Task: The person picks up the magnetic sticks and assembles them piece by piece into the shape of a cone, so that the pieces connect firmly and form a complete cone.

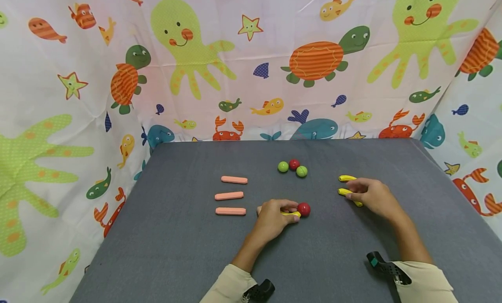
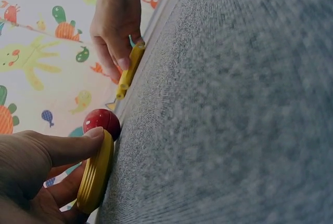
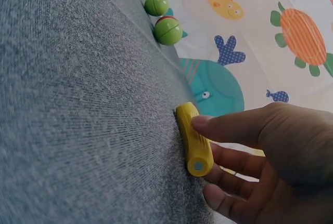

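My left hand (image 1: 272,218) pinches a yellow ridged, slightly curved toy piece (image 2: 96,174) between thumb and fingers, low over the grey cloth. Right at the end of that piece is a shiny red ball (image 1: 303,209). Farther right, my right hand (image 1: 370,197) has its thumb on one side of another yellow piece (image 3: 196,140) and its fingers on the other, pinching it close to the cloth. Just beyond, a similar yellow piece (image 1: 347,178) lies partly beside the right fingers.
Three salmon-pink sticks (image 1: 230,211) lie in a column left of my left hand. Toward the back, two green balls (image 1: 283,166) sit beside a second red ball (image 1: 294,165). A curtain (image 1: 243,76) printed with sea animals stands behind the grey table (image 1: 176,250).
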Demonstrator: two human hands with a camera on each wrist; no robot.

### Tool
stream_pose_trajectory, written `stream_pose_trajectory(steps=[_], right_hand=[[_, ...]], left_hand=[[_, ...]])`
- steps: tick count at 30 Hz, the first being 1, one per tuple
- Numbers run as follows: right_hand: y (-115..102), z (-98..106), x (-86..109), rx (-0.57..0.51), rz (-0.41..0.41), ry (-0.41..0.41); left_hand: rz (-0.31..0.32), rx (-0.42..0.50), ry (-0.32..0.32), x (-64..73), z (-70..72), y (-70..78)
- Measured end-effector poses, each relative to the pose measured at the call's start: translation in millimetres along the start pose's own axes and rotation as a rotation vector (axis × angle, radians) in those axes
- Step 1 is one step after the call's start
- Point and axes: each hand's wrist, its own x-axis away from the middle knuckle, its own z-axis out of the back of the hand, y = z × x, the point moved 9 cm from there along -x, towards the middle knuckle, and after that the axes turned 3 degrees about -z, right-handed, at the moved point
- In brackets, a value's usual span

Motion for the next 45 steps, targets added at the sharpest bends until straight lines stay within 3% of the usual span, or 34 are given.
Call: stream_pose_trajectory(steps=[20,31,39,45], right_hand=[[-5,-2,-1.5,0.072,0.016,0.032],[-17,-7,-3.1,0.000,0.006,0.060],[-28,-21,-2.4,-0.120,-0.046,0.005],[-39,-35,-4.2,-0.181,-0.042,-0.031]], left_hand=[[-0.007,0.016,-0.011,0.7,-0.6,-1.7],[-0.012,0.024,-0.022,1.2,-0.8,-0.3],[-0.019,0.016,-0.029,2.1,-0.8,1.0],[-0.031,0.008,-0.040,2.2,-1.8,2.0]])
